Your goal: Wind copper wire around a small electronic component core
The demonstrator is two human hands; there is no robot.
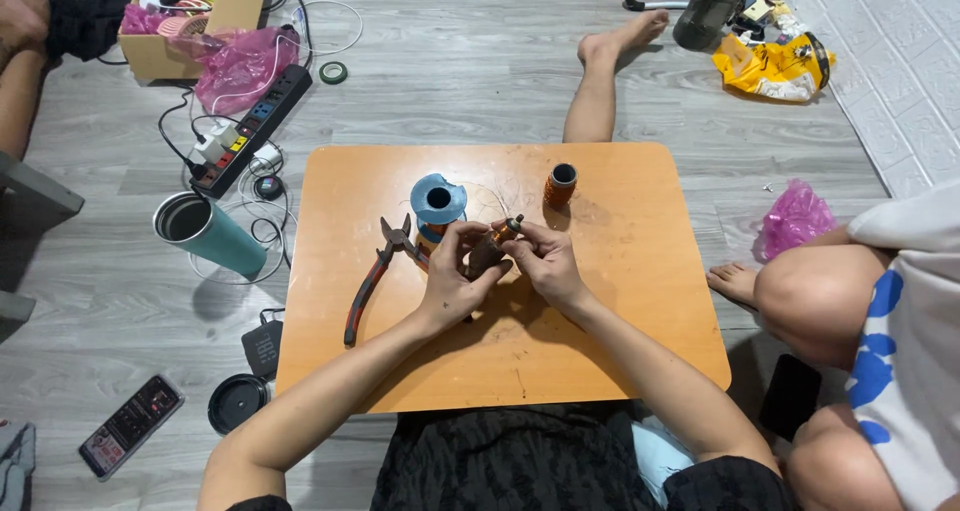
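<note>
Both my hands meet over the middle of a small orange table [620, 301]. My left hand [452, 276] and my right hand [545, 261] together grip a small dark cylindrical part with a metal tip [492, 246]. Just behind my left hand stands a blue spool [438, 199]. Pliers with red and black handles [375, 276] lie on the table to the left of my hands. An orange spool of copper-coloured wire [560, 185] stands upright at the back of the table.
A teal tumbler [205, 233] lies on the floor at left beside a power strip [250, 126] and cables. A remote [130, 426] and a black lid [237, 403] lie at lower left. Another person's knee [815, 296] is at right, a leg [600, 81] beyond the table.
</note>
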